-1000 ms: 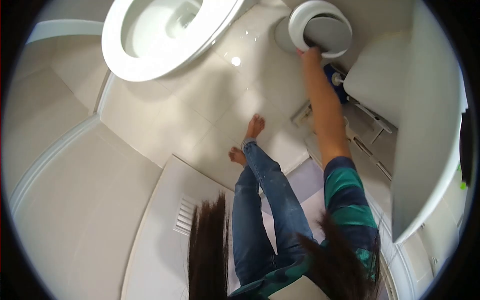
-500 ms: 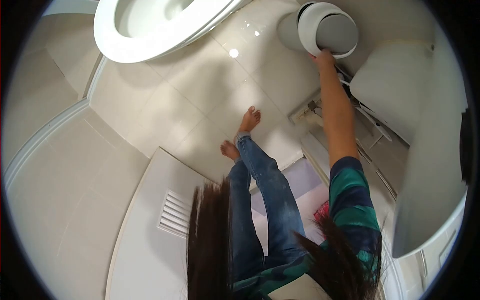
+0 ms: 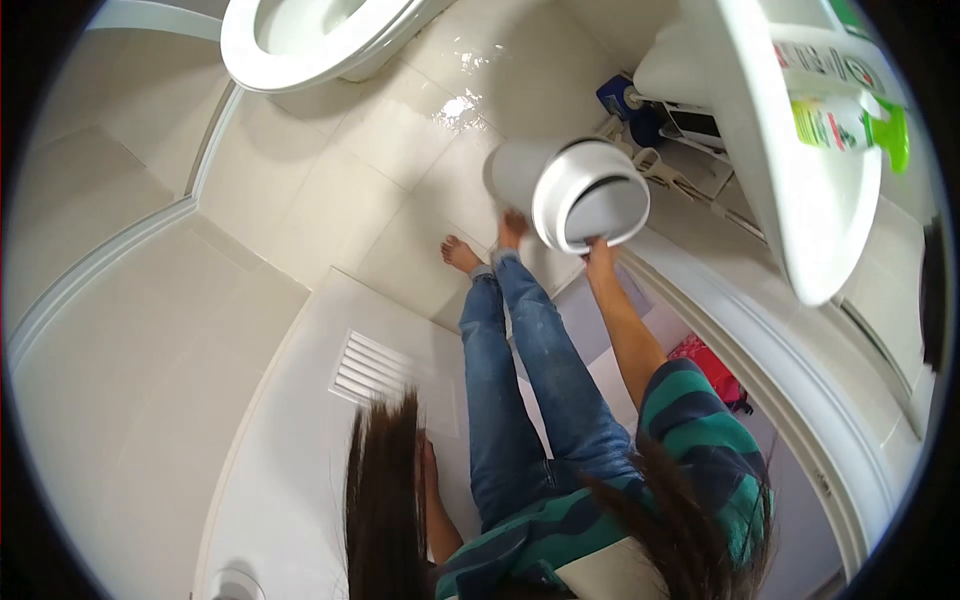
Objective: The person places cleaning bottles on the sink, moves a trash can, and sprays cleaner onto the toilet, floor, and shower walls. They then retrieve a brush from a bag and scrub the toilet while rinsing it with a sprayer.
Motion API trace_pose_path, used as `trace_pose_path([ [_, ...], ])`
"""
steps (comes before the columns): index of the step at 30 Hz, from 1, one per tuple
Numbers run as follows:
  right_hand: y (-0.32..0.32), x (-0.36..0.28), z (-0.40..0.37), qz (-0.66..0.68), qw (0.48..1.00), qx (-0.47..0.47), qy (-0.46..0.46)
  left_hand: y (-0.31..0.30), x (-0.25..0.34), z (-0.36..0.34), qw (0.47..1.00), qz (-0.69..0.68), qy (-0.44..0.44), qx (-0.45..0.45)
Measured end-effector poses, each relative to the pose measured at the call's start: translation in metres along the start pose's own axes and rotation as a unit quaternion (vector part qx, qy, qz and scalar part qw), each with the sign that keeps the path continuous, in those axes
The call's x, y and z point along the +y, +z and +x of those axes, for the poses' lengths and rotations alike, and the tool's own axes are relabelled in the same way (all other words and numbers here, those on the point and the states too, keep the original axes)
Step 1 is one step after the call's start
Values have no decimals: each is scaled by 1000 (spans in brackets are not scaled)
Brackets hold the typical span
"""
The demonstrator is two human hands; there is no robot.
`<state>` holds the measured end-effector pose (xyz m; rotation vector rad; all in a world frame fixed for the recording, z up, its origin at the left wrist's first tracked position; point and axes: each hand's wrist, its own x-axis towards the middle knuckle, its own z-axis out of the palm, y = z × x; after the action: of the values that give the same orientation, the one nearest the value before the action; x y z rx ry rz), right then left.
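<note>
My right hand (image 3: 600, 256) grips the rim of a round white bin (image 3: 560, 195) with a grey swing lid. I hold it up off the floor, tilted, in front of my legs and above my bare feet (image 3: 462, 252). My left hand (image 3: 429, 468) hangs at my side next to a white door, partly hidden by my hair. Its fingers are straight and it holds nothing.
A white toilet (image 3: 300, 40) stands at the top left on a glossy tiled floor. A white basin (image 3: 800, 200) juts in at the right with a green bottle (image 3: 850, 115) on it. Below it are a blue brush holder (image 3: 618, 98) and a rack. The white door has a vent (image 3: 372, 368).
The bin has left the floor in the far corner and come up toward me in my right hand. My arm has bent back, and the basin has swung into view.
</note>
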<state>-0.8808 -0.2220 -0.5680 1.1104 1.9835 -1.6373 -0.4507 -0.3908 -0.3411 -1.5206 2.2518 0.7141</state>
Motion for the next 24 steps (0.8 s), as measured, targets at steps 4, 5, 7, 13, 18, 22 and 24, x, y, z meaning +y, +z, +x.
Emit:
trace_pose_path([
  [4, -84, 39, -44, 8, 999, -3, 50, 6, -15, 7, 999, 14, 49, 7],
  [5, -97, 45, -56, 24, 998, -9, 56, 7, -19, 7, 999, 2, 48, 8],
  [7, -139, 66, -63, 21, 996, -41, 73, 13, -21, 6, 999, -16, 33, 25],
  [13, -250, 129, -77, -18, 996, 53, 69, 29, -46, 12, 995, -49, 54, 69],
  [18, -355, 193, -56, 63, 985, 138, 80, 28, -16, 2, 981, -17, 68, 182],
  [22, -415, 232, -16, 114, 973, 173, 98, 33, -2, 3, 975, 29, 2, 219],
  [24, -428, 248, 5, 105, 962, 217, 124, 35, -4, 2, 980, 9, -32, 195],
])
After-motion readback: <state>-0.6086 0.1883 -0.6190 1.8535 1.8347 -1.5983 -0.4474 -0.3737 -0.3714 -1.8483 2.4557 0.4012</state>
